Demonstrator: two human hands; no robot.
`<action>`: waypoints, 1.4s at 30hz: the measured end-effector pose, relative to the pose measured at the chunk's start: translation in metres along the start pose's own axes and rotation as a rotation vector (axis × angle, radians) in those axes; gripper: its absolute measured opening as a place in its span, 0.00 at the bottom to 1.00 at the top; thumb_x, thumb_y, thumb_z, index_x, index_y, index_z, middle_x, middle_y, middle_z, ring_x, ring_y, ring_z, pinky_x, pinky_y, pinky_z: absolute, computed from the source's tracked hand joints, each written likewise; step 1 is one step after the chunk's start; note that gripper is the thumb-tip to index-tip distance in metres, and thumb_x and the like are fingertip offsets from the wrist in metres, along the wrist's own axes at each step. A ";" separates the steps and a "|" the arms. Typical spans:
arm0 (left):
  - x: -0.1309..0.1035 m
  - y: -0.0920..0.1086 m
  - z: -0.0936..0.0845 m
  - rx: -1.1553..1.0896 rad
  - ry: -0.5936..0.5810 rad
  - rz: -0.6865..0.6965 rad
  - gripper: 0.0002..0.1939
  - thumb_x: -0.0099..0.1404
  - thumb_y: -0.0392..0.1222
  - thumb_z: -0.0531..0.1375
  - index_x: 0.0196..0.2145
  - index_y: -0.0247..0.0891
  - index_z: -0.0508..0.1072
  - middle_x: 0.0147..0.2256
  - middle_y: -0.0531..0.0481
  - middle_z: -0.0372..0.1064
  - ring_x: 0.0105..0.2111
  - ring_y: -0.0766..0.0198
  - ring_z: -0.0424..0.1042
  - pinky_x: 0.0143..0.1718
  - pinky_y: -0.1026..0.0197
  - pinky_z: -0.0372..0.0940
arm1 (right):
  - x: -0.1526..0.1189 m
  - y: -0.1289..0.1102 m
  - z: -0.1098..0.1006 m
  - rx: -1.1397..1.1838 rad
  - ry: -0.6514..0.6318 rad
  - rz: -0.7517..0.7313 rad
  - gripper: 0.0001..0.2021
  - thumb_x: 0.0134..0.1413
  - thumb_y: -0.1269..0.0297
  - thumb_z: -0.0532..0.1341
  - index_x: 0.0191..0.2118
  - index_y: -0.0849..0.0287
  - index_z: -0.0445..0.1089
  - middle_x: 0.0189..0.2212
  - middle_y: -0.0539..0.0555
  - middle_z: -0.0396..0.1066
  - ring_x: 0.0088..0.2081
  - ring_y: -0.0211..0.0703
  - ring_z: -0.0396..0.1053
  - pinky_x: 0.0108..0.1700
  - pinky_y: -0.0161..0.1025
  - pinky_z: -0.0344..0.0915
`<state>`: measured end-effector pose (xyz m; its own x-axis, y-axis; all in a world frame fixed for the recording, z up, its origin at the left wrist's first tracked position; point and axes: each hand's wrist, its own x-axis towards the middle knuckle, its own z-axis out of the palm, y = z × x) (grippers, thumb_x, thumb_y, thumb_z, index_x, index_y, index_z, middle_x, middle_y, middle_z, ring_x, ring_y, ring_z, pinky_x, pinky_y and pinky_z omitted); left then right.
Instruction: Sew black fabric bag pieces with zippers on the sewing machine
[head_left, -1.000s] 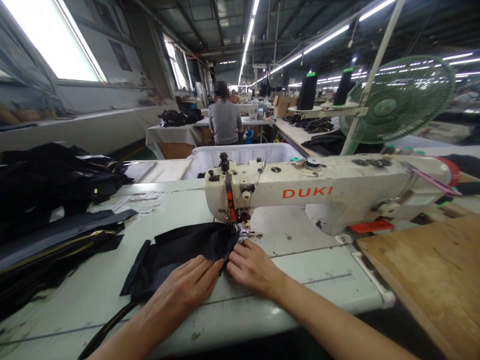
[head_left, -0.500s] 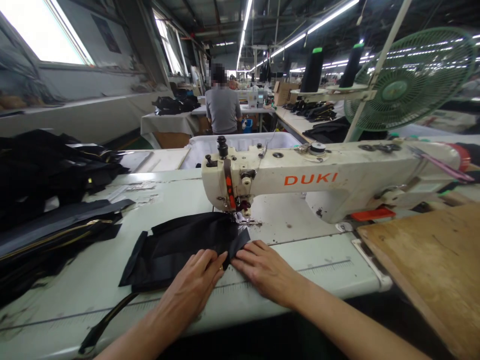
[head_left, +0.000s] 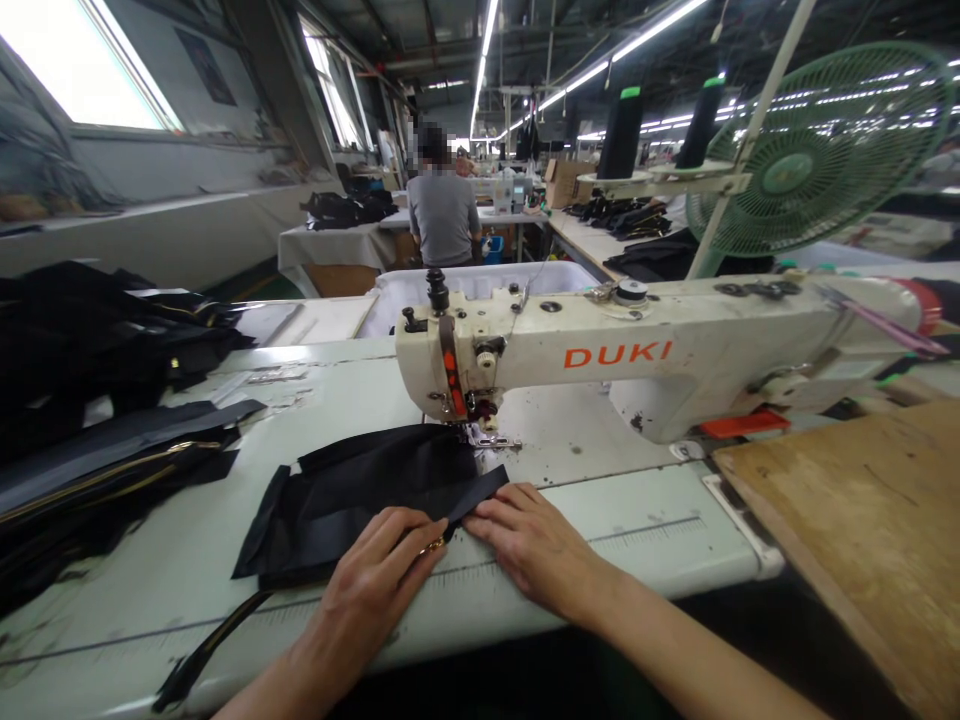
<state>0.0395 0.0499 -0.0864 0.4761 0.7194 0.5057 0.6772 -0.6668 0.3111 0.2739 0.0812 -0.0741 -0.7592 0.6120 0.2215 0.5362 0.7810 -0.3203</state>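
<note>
Black fabric [head_left: 360, 480] lies flat on the pale green sewing table [head_left: 630, 550], its far right edge at the needle area of a white sewing machine [head_left: 525, 350]. My left hand [head_left: 379, 570] is closed on the near edge of this fabric, where a bit of gold zipper [head_left: 433, 546] shows by the fingers. Just to the right, my right hand [head_left: 532, 545] pinches a narrow flap of the black fabric [head_left: 480, 490]. Both sets of fingertips are close together, in front of the presser foot. The thumbs are partly hidden.
Piles of black fabric [head_left: 67, 340] and zippered pieces [head_left: 112, 460] lie at the left. A wooden board [head_left: 862, 530] is at the right. Behind the machine are a white bin [head_left: 487, 280], thread cones [head_left: 621, 135], a green fan [head_left: 795, 170] and a seated person [head_left: 444, 220].
My left hand has shifted slightly left and down, showing more gold zipper. The narrow flap by my right hand now extends further right. The view has shifted slightly.
</note>
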 end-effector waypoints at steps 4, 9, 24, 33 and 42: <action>-0.003 -0.001 0.001 0.078 0.024 0.111 0.14 0.70 0.30 0.57 0.53 0.32 0.69 0.41 0.42 0.70 0.43 0.57 0.69 0.48 0.55 0.66 | 0.000 -0.002 -0.002 -0.018 0.000 0.001 0.19 0.60 0.76 0.56 0.56 0.57 0.64 0.50 0.52 0.69 0.51 0.49 0.59 0.54 0.45 0.56; 0.009 -0.011 -0.007 0.043 -0.129 0.052 0.12 0.72 0.42 0.56 0.49 0.35 0.73 0.40 0.46 0.74 0.40 0.60 0.74 0.42 0.61 0.71 | 0.001 -0.003 -0.002 -0.027 0.005 -0.001 0.19 0.60 0.76 0.58 0.56 0.59 0.64 0.50 0.53 0.69 0.51 0.48 0.60 0.54 0.44 0.56; 0.019 -0.016 -0.012 0.327 -0.018 0.456 0.10 0.67 0.28 0.60 0.46 0.27 0.72 0.37 0.41 0.74 0.38 0.54 0.72 0.42 0.50 0.68 | 0.003 -0.003 0.001 -0.067 0.037 -0.014 0.14 0.62 0.75 0.57 0.52 0.59 0.67 0.46 0.52 0.71 0.48 0.48 0.61 0.50 0.43 0.57; 0.019 0.000 -0.008 0.230 -0.166 0.261 0.11 0.72 0.31 0.52 0.45 0.32 0.73 0.36 0.44 0.70 0.37 0.57 0.70 0.41 0.53 0.69 | 0.004 -0.001 0.000 -0.117 0.028 -0.025 0.11 0.62 0.74 0.58 0.49 0.59 0.68 0.43 0.53 0.71 0.46 0.47 0.61 0.50 0.44 0.56; 0.001 0.001 -0.008 0.021 -0.186 -0.176 0.14 0.72 0.45 0.53 0.49 0.43 0.75 0.40 0.48 0.71 0.40 0.60 0.73 0.42 0.61 0.69 | 0.004 0.000 -0.005 -0.078 -0.003 -0.008 0.14 0.58 0.75 0.59 0.50 0.59 0.69 0.43 0.53 0.71 0.45 0.48 0.61 0.49 0.44 0.56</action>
<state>0.0362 0.0482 -0.0795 0.4439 0.8486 0.2879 0.7692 -0.5257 0.3633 0.2723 0.0842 -0.0680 -0.7645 0.6055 0.2212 0.5572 0.7932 -0.2456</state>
